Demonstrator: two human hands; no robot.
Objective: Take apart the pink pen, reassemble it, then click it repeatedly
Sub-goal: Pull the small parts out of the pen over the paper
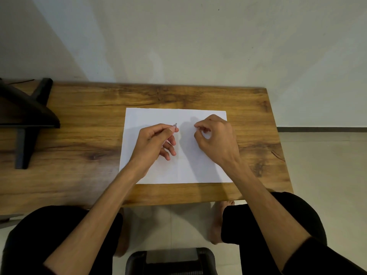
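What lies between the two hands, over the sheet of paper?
Only bare white paper with the hands' shadow lies between the left hand, which holds the pink pen, and the right hand, in the head view.

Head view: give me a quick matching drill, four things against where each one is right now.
Things:
1. pink pen
2. white paper
3. right hand
4. black stand

Places:
A. far left of the wooden table
B. flat at the table's middle
C. in the left hand
D. above the paper's right half, fingers curled

Pairs: 1-C, 2-B, 3-D, 4-A
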